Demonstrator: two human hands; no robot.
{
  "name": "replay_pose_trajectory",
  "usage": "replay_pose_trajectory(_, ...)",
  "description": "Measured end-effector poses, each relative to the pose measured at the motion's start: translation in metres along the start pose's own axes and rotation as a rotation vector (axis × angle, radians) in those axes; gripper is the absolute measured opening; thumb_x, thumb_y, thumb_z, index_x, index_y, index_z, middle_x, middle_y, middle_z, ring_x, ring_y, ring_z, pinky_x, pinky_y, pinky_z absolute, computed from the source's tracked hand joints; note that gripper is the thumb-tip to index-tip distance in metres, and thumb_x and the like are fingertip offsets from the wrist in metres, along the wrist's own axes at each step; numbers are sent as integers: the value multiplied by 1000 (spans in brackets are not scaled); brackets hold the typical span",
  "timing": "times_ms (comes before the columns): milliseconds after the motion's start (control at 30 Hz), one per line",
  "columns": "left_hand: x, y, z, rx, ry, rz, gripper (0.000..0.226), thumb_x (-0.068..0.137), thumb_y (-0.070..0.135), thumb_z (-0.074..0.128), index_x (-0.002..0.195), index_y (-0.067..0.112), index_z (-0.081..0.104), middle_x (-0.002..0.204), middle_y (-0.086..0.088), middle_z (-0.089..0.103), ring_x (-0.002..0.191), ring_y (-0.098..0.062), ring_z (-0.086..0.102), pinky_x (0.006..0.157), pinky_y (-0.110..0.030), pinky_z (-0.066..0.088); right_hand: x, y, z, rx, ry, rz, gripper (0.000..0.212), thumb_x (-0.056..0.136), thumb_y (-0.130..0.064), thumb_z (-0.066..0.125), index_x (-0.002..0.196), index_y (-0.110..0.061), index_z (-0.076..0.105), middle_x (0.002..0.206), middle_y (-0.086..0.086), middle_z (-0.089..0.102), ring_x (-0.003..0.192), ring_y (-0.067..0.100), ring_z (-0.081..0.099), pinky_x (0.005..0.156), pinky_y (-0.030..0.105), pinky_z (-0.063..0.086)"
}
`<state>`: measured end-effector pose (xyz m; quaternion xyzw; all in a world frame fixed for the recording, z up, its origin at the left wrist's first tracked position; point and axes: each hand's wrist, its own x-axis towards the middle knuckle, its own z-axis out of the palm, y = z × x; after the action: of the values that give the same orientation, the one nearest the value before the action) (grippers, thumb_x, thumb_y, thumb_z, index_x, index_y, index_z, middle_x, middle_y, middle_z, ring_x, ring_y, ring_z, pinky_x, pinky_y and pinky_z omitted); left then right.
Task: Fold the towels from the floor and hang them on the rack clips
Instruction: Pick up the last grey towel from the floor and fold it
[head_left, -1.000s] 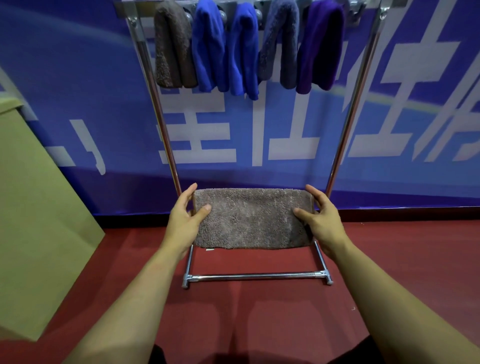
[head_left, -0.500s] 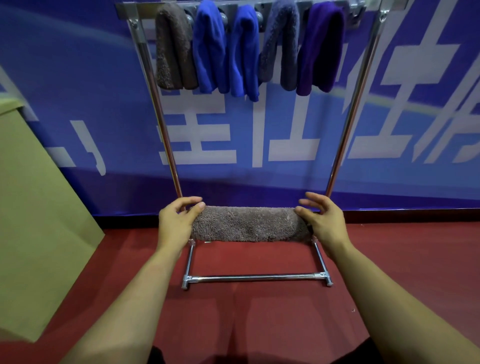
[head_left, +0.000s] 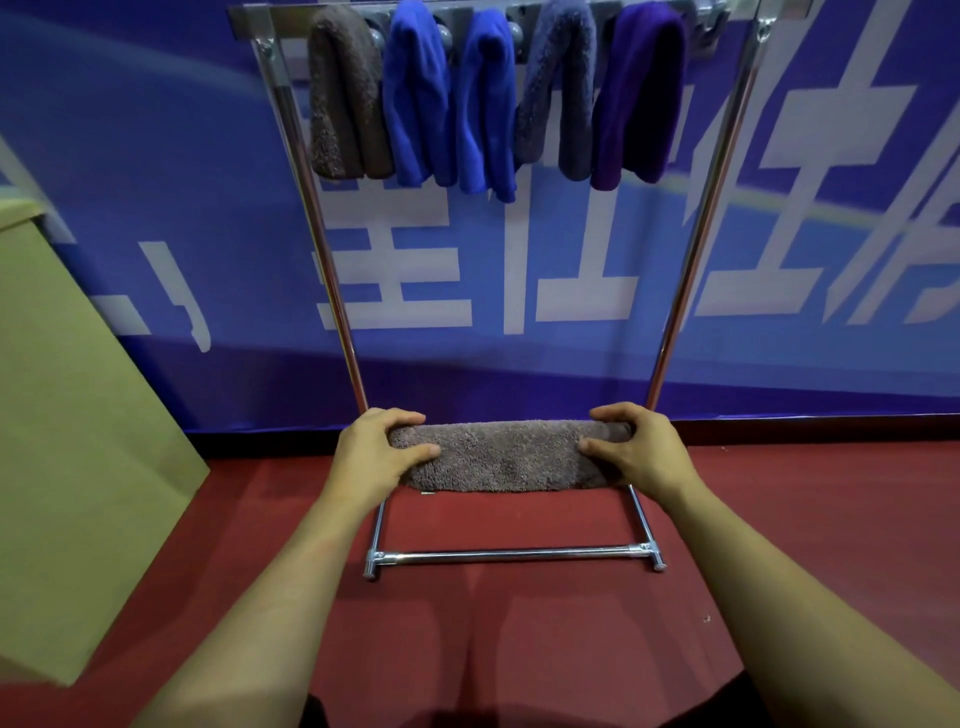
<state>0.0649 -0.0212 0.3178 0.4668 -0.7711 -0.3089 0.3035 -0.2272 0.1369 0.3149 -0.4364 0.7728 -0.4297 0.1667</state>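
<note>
A grey-brown towel (head_left: 506, 454) is stretched level between my hands as a narrow folded strip, in front of the rack's lower part. My left hand (head_left: 376, 457) grips its left end and my right hand (head_left: 636, 452) grips its right end, fingers curled over the top edge. Above stands the chrome rack (head_left: 332, 249). Along its top bar hang several folded towels: a brown towel (head_left: 345, 93), two blue towels (head_left: 418, 93), a grey towel (head_left: 561, 88) and a purple towel (head_left: 641, 93). The clip (head_left: 709, 28) at the bar's right end holds nothing.
The rack's base bar (head_left: 511, 555) lies on the red floor (head_left: 779, 519) just below the towel. A tan cardboard panel (head_left: 78, 415) leans at the left. A blue banner with white characters (head_left: 857, 208) covers the wall behind.
The towel was a wide flat panel a second ago; it has been folded over lengthwise into a narrow strip. Both hands sank slightly and now wrap over its ends.
</note>
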Motion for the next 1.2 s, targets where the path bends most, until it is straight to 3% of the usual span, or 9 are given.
replay_pose_trajectory(133, -3, 1, 1, 78, -28, 13, 34, 70, 36, 91, 100, 26, 80, 95, 7, 66, 92, -11, 63, 87, -27, 49, 2, 5, 1, -104, -10, -9, 34, 72, -33, 89, 102, -21, 77, 101, 1, 74, 98, 18, 69, 91, 42, 56)
replay_pose_trajectory(233, -1, -2, 0, 76, -37, 5, 21, 75, 36, 87, 90, 26, 79, 93, 5, 66, 91, -13, 63, 86, -31, 49, 3, 7, 0, -132, -33, -24, 22, 79, -33, 84, 91, -17, 77, 87, 1, 75, 89, 19, 70, 82, 34, 55)
replay_pose_trajectory(400, 0, -5, -3, -21, -107, -22, 11, 83, 33, 82, 82, 25, 75, 98, -2, 67, 88, -7, 62, 81, -17, 47, 6, 17, 1, -156, -93, -4, 23, 84, -42, 78, 86, -19, 75, 83, -2, 76, 86, 18, 71, 80, 39, 56)
replay_pose_trajectory(533, -3, -8, -3, -269, -115, -147, 23, 84, 36, 80, 89, 14, 77, 90, -12, 77, 94, -30, 73, 92, -47, 55, 7, 21, 2, -71, -162, 60, 27, 78, -43, 83, 82, -17, 77, 80, -3, 77, 85, 14, 73, 82, 39, 58)
replay_pose_trajectory(733, -8, 9, -1, -453, -35, -146, 18, 77, 26, 87, 87, 16, 75, 87, -6, 78, 91, -23, 75, 88, -41, 57, 2, 24, -1, -114, -215, 86, 20, 80, -38, 83, 79, -19, 74, 78, -7, 73, 75, 9, 68, 70, 29, 55)
replay_pose_trajectory(800, -8, 16, 1, -422, -32, -91, 18, 76, 25, 88, 86, 18, 75, 84, -1, 78, 84, -12, 74, 84, -35, 57, 0, 25, -1, -140, -251, 83, 20, 81, -35, 83, 81, -18, 73, 75, -6, 72, 69, 8, 65, 63, 22, 51)
replay_pose_trajectory(867, -9, 24, 3, -379, -62, -36, 19, 74, 26, 89, 86, 19, 74, 82, 1, 76, 80, -7, 71, 80, -32, 56, -2, 24, 1, -122, -267, 67, 21, 81, -31, 83, 88, -15, 73, 80, -4, 73, 73, 9, 68, 67, 20, 52)
replay_pose_trajectory(1000, -11, 30, 13, -175, -143, 83, 29, 66, 41, 92, 83, 28, 72, 80, 10, 75, 79, -3, 69, 79, -28, 54, -4, 17, 8, -35, -322, -7, 27, 78, -31, 85, 97, -16, 74, 91, -1, 75, 88, 13, 70, 84, 24, 54)
replay_pose_trajectory(1200, -14, 29, 14, 54, -208, 105, 38, 61, 59, 87, 86, 36, 69, 82, 16, 73, 81, -1, 68, 80, -34, 55, -7, 9, 19, 26, -401, -50, 27, 75, -33, 87, 98, -24, 74, 91, -5, 75, 83, 6, 65, 80, 17, 52)
